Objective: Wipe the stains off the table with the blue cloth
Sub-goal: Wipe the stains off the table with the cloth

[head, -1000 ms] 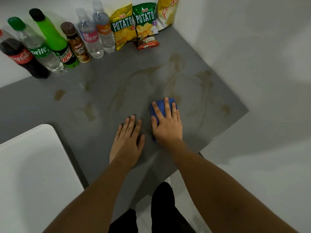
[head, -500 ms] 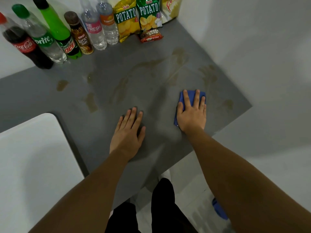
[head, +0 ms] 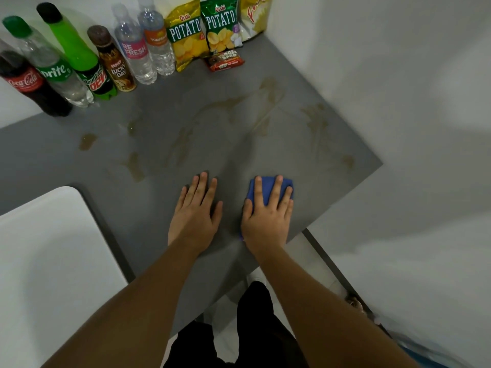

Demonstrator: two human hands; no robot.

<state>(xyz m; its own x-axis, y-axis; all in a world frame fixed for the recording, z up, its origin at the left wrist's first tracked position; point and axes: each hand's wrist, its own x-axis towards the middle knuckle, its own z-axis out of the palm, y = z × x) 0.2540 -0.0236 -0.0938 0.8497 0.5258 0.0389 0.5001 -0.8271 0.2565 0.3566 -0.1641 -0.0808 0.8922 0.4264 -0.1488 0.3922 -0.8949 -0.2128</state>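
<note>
The grey table (head: 305, 181) carries brownish smeared stains (head: 316, 123) across its middle and right part, plus small blotches at the left (head: 87, 140). My right hand (head: 267, 221) lies flat on the folded blue cloth (head: 265, 188), pressing it onto the table near the front edge; only the cloth's far end shows beyond my fingers. My left hand (head: 196, 211) rests flat on the bare table just left of the cloth, fingers apart, holding nothing.
Several drink bottles (head: 79, 65) and chip bags (head: 202, 30) line the back wall, with a snack bar (head: 225, 61) in front of them. A white chair seat (head: 45, 261) sits at the lower left. The wall runs along the table's right side.
My right hand slid the cloth to the right, then back left and toward me. The left hand stayed planted on the table.
</note>
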